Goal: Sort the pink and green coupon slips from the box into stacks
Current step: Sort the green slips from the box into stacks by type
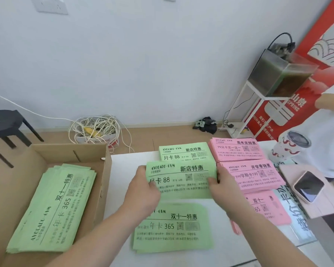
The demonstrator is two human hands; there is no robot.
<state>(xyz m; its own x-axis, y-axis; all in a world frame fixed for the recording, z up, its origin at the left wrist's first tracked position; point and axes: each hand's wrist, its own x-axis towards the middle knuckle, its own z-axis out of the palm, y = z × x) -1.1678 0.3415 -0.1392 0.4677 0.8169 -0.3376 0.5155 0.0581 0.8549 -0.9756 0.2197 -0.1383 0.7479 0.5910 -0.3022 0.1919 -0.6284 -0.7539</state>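
**A:** Start at the left. What's in the box [104, 170]?

**B:** A loose heap of green slips [52, 209], fanned and askew. The box sits just beside the table's [123, 170] left edge. The slips carry the 365 print, so I'd judge they belong on the near green stack [172, 228] by the front edge.

**A:** And the hands?

**B:** The left hand [143, 189] is curled round the left end of a green bundle [181, 180], and the right hand [220, 187] pinches its right end. The bundle seems lifted, between the two green stacks.

**A:** What's the risk there?

**B:** The bundle reads 88, like the far green stack [183, 153] near the back edge. If it's set down short it lands on the 365 stack, and two offers of one colour get mixed without anyone noticing. It's also held only by its ends, so the middle could sag and slips could slide out.

**A:** Further right?

**B:** The right hand is just beside the middle pink stack [255, 176], and the bundle's right end seems to overlap it. A sideways nudge would skew that stack. The near pink stack [266, 209] lies partly under the right forearm, with a few slips poking toward the front edge. A dragging arm could sweep them off. The far pink stack [237, 151], near the back edge, looks safest.
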